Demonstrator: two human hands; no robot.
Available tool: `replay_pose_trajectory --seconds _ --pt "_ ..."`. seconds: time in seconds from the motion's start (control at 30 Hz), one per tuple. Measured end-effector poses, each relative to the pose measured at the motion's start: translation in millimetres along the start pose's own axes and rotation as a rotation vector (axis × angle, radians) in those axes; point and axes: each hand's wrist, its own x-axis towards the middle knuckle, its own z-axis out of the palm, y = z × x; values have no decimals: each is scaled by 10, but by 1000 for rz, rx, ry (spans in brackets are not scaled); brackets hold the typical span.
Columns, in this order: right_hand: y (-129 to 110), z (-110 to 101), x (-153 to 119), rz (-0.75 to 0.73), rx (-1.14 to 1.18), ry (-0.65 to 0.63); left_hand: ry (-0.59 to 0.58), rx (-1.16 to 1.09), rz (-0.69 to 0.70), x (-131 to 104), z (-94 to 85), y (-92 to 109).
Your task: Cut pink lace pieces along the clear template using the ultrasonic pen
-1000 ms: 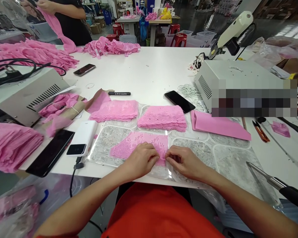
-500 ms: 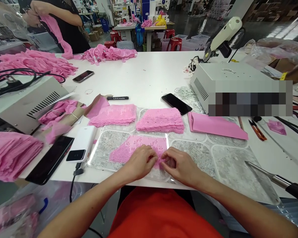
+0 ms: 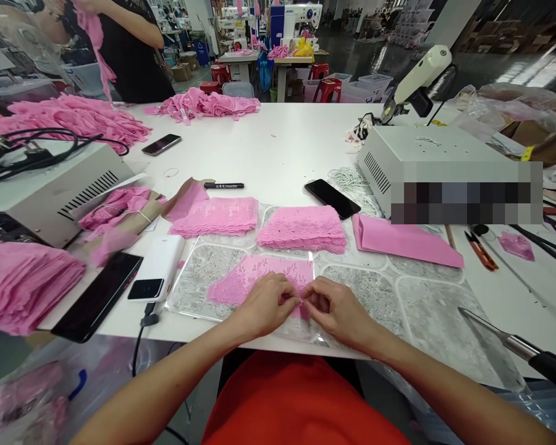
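A pink lace piece [image 3: 254, 272] with a flower pattern lies flat on the clear plastic sheet with grey speckled panels [image 3: 352, 290]. My left hand [image 3: 271, 303] is closed in a pinch at the right part of this lace. Directly opposite, my right hand [image 3: 336, 306] pinches at the same spot, the fingertips of both hands almost touching. A bit of pink shows between and below the fingers; the exact grip is partly hidden. Just beyond the hands sit two stacks of pink lace, a left stack [image 3: 227, 216] and a right stack [image 3: 303, 228], beside a folded pink sheet [image 3: 408, 241].
A soldering-iron-like tool [image 3: 514, 343] points in from the right. Orange-handled snips [image 3: 482, 250], a black phone [image 3: 332, 198], a marker [image 3: 223, 185] and a white power bank [image 3: 156, 269] lie around. Grey machine boxes flank both sides. A co-worker [image 3: 130, 49] stands across the table handling pink fabric.
My fingertips have come closer together at the lace. The whole view has shifted slightly. The co-worker's hands and the pink strip have moved up.
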Motion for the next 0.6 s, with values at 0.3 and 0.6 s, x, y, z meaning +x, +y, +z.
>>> replay_pose_trajectory --seconds 0.3,0.6 --pt "-25 52 -39 -33 -15 22 15 12 -14 6 20 -3" --pt "-43 86 -19 -20 -5 29 34 3 3 -5 39 -22"
